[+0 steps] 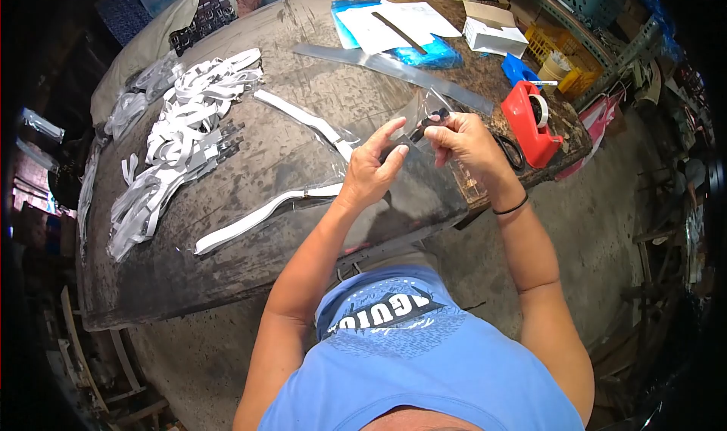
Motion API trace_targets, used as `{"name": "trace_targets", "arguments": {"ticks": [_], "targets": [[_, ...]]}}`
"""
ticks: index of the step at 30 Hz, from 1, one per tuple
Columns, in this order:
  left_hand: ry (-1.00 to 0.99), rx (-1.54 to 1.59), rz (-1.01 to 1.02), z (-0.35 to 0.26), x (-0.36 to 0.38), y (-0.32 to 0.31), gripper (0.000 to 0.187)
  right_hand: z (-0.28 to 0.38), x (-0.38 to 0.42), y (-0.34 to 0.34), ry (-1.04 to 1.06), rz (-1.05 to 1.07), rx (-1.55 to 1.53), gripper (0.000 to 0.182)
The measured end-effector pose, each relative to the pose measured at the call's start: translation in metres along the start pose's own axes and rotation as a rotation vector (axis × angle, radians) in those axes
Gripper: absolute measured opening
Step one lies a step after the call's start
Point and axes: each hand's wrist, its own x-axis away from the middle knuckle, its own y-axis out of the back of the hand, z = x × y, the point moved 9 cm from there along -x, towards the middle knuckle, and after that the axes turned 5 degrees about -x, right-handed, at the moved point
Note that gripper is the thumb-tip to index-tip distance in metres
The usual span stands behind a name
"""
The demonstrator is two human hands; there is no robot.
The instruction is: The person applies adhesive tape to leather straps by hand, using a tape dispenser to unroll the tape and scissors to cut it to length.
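My right hand (463,142) is closed in a pinch on a small black clip (433,118), its exact shape partly covered by the fingers. A clear plastic bag (413,117) shows around the clip, between my two hands. My left hand (371,168) is to the left of it, thumb and fingers apart, holding nothing. Under and beside the left hand lie two white straps in clear sleeves, an upper strap (299,115) and a lower strap (257,217). Farther left is a heap of white straps (182,121), some with dark clips at their ends.
A red tape dispenser (528,128) stands at the table's right edge beside black scissors handles (509,152). Behind are a long clear plastic strip (379,60), papers (424,18), a white box (492,36) and a yellow basket (575,68). Black buckles (204,22) lie at the far left.
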Motion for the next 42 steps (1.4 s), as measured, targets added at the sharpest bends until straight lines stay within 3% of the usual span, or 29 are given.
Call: {"name": "trace_targets", "arguments": {"ticks": [3,9,20,31,34,36,37,42], "targets": [[-0.072,-0.043,-0.031,-0.004,-0.002,0.001,0.046,0.007,0.000,0.000,-0.004,0.038,0.100,0.019],[0.010,0.011,-0.027,-0.004,-0.002,-0.001,0.045,-0.002,-0.002,0.003,-0.006,0.029,0.117,0.019],[-0.009,0.023,0.002,-0.006,-0.006,-0.004,0.049,-0.011,-0.002,0.001,0.057,-0.014,0.099,0.019],[-0.018,-0.052,0.131,0.006,-0.016,-0.020,0.053,-0.051,0.020,-0.002,0.003,-0.160,-0.244,0.020],[-0.020,0.029,0.156,0.024,-0.010,-0.018,0.047,-0.061,0.027,0.006,0.020,-0.248,-0.338,0.019],[0.105,0.201,0.238,0.045,-0.007,-0.024,0.031,-0.066,0.028,0.012,0.067,-0.284,-0.413,0.021],[0.094,0.053,0.286,0.051,-0.007,-0.021,0.019,-0.069,0.029,0.013,0.072,-0.288,-0.406,0.021],[0.156,-0.006,0.359,0.050,-0.009,-0.026,0.022,-0.076,0.029,-0.002,0.033,-0.304,-0.377,0.017]]}}
